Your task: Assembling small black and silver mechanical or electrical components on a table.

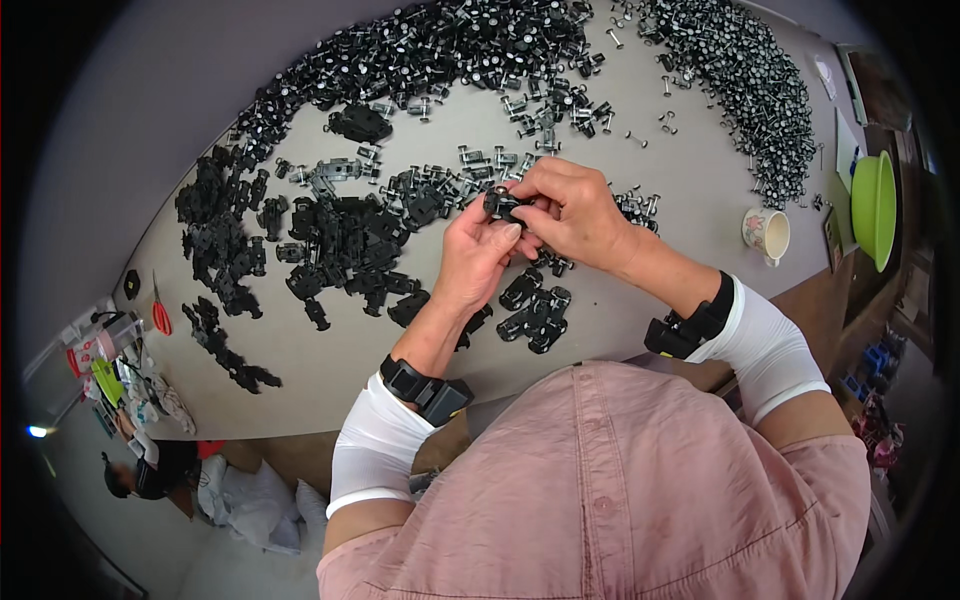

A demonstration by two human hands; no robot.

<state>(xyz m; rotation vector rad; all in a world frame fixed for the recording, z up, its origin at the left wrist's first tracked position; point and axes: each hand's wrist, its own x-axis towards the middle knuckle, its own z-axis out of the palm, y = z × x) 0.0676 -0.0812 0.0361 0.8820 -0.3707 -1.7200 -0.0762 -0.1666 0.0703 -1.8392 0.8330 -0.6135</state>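
Observation:
Over the middle of the table, my left hand (pixel 472 255) and my right hand (pixel 575 215) meet around a small black toy car chassis (pixel 503 203). Fingers of both hands pinch it, hiding much of its shape. Just below them on the table rest several chassis with wheels (pixel 540 318), bunched together. Loose black chassis plates (pixel 345 250) lie in a heap left of my left hand. Beyond my hands are small wheel-and-axle pieces (pixel 487 158), some with grey parts on them.
A large pile of dark wheeled parts (pixel 440 45) spans the far edge; silvery wheel axles (pixel 760 110) are heaped far right. A mug (pixel 766 235) and green basin (pixel 874 210) stand at right. Red-handled scissors (pixel 160 315) lie left. Another person (pixel 150 470) is at lower left near white sacks (pixel 255 505).

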